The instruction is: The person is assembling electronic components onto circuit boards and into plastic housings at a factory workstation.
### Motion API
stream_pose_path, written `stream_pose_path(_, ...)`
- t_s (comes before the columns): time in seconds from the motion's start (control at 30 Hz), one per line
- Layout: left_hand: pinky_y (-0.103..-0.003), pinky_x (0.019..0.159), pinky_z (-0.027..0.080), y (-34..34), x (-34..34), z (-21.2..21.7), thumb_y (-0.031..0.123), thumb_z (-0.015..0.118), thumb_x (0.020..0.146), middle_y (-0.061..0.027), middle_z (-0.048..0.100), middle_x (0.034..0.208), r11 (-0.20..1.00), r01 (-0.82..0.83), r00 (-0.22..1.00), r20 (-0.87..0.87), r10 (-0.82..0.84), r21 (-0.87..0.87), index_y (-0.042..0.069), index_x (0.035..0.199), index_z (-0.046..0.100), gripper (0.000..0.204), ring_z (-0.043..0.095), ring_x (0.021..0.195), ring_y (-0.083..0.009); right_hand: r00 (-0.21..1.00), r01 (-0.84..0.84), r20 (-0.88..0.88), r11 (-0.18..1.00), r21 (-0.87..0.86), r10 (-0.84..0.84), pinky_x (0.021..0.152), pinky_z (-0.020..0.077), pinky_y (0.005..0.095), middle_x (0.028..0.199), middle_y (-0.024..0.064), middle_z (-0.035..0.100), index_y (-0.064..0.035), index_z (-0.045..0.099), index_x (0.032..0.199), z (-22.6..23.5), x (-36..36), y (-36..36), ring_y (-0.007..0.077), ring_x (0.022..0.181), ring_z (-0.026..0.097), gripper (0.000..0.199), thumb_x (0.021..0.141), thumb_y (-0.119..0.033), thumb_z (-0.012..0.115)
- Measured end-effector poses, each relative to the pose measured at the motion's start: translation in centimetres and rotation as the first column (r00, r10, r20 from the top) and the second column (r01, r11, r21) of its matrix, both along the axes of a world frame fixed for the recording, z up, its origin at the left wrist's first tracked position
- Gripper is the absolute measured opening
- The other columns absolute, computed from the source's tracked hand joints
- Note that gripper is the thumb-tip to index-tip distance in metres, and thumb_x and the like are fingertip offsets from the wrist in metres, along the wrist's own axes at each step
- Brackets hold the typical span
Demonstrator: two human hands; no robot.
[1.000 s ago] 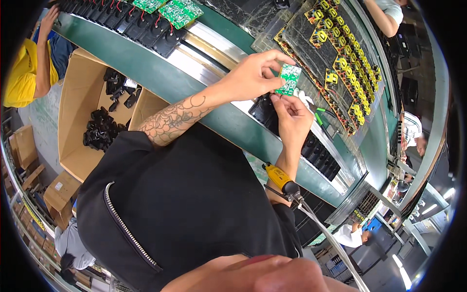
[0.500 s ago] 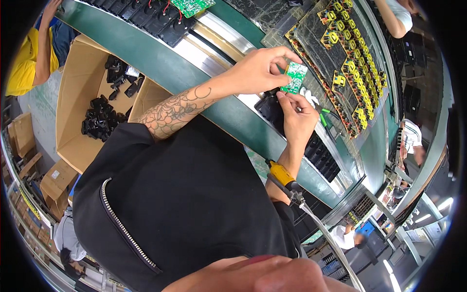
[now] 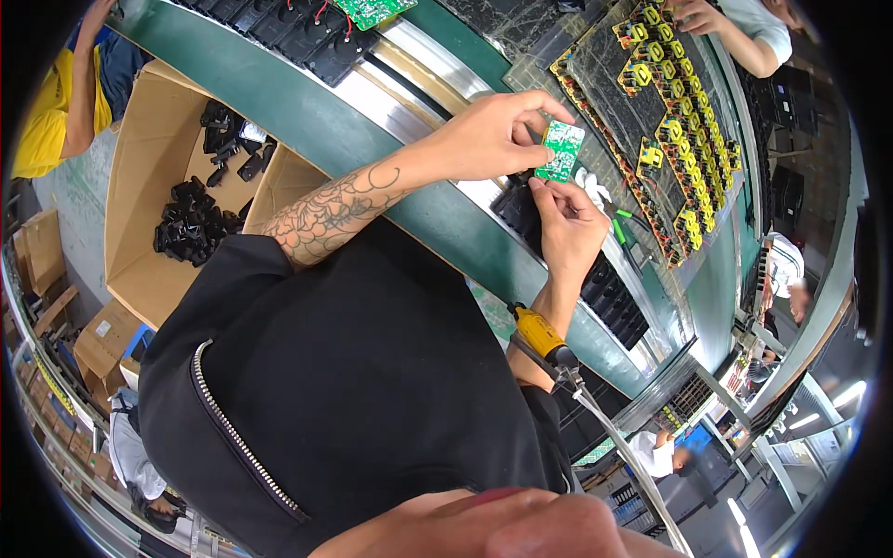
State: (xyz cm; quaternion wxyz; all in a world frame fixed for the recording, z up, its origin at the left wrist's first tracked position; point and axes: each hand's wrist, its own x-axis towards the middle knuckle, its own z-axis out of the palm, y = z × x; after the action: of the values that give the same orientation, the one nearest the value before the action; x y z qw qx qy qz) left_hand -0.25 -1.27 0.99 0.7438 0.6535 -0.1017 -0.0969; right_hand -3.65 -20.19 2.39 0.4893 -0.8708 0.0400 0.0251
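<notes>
A small green circuit board (image 3: 564, 149) is held up over the work line, its soldered face showing. My left hand (image 3: 498, 137), on the tattooed forearm, pinches the board's upper left side between thumb and fingers. From below, my right hand (image 3: 570, 223) grips the lower edge with thumb and fingertips. Just under the hands lie black plastic housings (image 3: 517, 206), partly covered by them. A white object (image 3: 593, 184) and a green-handled tool (image 3: 621, 232) sit right of my right hand.
Rows of yellow-topped circuit boards (image 3: 684, 121) cover a dark mat at the right. A cardboard box (image 3: 139, 200) of black plastic parts stands left. A yellow power screwdriver (image 3: 541, 333) hangs by my right forearm. Housings with red wires (image 3: 307, 37) lie at the far left; a co-worker's hand (image 3: 699, 17) is across.
My hands and the board stay almost in place. Across the line, a co-worker's hand has come in over the far end of the yellow-topped boards.
</notes>
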Motion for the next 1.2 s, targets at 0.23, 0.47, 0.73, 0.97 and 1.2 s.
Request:
stream_pose_path(0.23, -0.022, 0.052, 0.043, -0.4, -0.4, -0.3, 0.007, 0.072, 0.081, -0.0033, 0.067, 0.086, 0.99, -0.09, 0.996, -0.017, 0.089, -0.107, 0.01, 0.123, 0.061, 0.044, 0.057, 0.059, -0.0073, 0.995, -0.046, 0.084, 0.995, -0.091, 0.053, 0.053, 0.035, 0.0181, 0.066, -0.0021, 0.059, 0.0012, 0.071, 0.08, -0.4, -0.3, -0.2, 0.0052, 0.056, 0.041, 0.009, 0.078, -0.003, 0.079)
stream_pose_path(0.47, -0.017, 0.051, 0.04, 0.5, -1.1, 0.7, 0.005, 0.073, 0.084, -0.0021, 0.065, 0.089, 0.996, -0.083, 0.995, 0.053, 0.082, 0.019, 0.013, 0.132, 0.059, 0.05, 0.056, 0.063, -0.0045, 0.958, -0.134, 0.22, 0.965, -0.226, 0.185, 0.051, 0.0356, 0.0196, 0.069, -0.0005, 0.058, 0.0009, 0.071, 0.079, -0.9, -0.3, -0.6, 0.007, 0.054, 0.042, 0.011, 0.074, -0.002, 0.08)
stream_pose_path(0.73, -0.016, 0.048, 0.037, 0.8, -1.8, 0.3, 0.007, 0.073, 0.085, -0.0021, 0.065, 0.082, 0.988, -0.114, 0.99, 0.096, 0.103, 0.109, 0.014, 0.126, 0.066, 0.042, 0.054, 0.058, -0.0036, 0.933, -0.236, 0.2, 0.926, -0.295, 0.301, 0.053, 0.0372, 0.0194, 0.068, -0.0002, 0.057, -0.0001, 0.074, 0.09, 0.6, -0.4, -1.0, 0.0075, 0.055, 0.043, 0.019, 0.072, 0.001, 0.079)
stream_pose_path(0.97, -0.018, 0.046, 0.037, 0.7, -1.6, -0.8, 0.012, 0.074, 0.086, -0.0026, 0.067, 0.074, 0.968, -0.184, 0.971, 0.182, 0.153, 0.168, 0.015, 0.118, 0.072, 0.032, 0.054, 0.053, -0.0034, 0.719, -0.689, 0.527, 0.358, 0.63, 0.453, 0.062, 0.0428, 0.0289, 0.084, 0.0146, 0.066, -0.0049, 0.071, 0.109, 2.5, -5.0, -10.8, 0.0157, 0.065, 0.052, 0.05, 0.076, -0.042, 0.082)
stream_pose_path(1.2, -0.024, 0.053, 0.043, 1.3, -1.4, -0.8, 0.016, 0.073, 0.084, -0.0035, 0.067, 0.072, 0.943, -0.231, 0.964, 0.192, 0.187, 0.241, 0.016, 0.115, 0.073, 0.031, 0.057, 0.055, -0.009, 0.256, -0.948, 0.198, 0.205, 0.244, 0.946, 0.067, 0.0438, 0.0303, 0.095, 0.0094, 0.071, -0.0054, 0.073, 0.1, 4.8, -4.2, -7.2, 0.0194, 0.065, 0.056, 0.034, 0.069, -0.016, 0.083)
